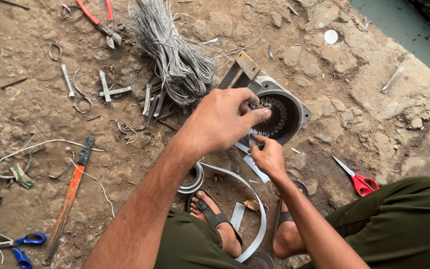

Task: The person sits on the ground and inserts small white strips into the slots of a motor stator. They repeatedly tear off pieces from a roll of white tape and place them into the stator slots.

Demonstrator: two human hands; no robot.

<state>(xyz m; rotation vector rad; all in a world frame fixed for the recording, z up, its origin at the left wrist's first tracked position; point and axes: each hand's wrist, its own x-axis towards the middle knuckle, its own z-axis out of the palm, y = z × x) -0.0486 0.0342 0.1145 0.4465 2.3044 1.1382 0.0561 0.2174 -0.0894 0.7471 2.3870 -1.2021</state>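
Note:
A round grey motor stator (288, 110) with slotted inner teeth lies on the dirt ground in front of me. My left hand (223, 118) reaches over its near rim, fingertips pinched on a small white insulation strip at the slots. My right hand (268, 155) sits just below the rim, fingers pinching the lower end of the same white strip (249, 141). A long white insulation ribbon (247, 187) curls from a small roll (193, 179) past my sandalled feet.
A bundle of grey wire (175, 55) lies behind the stator. Red-handled scissors (358, 180) lie at right, blue-handled scissors (18, 244) at bottom left, an orange-handled tool (70, 197) beside them, red pliers (100, 20) at top, and scattered metal scraps.

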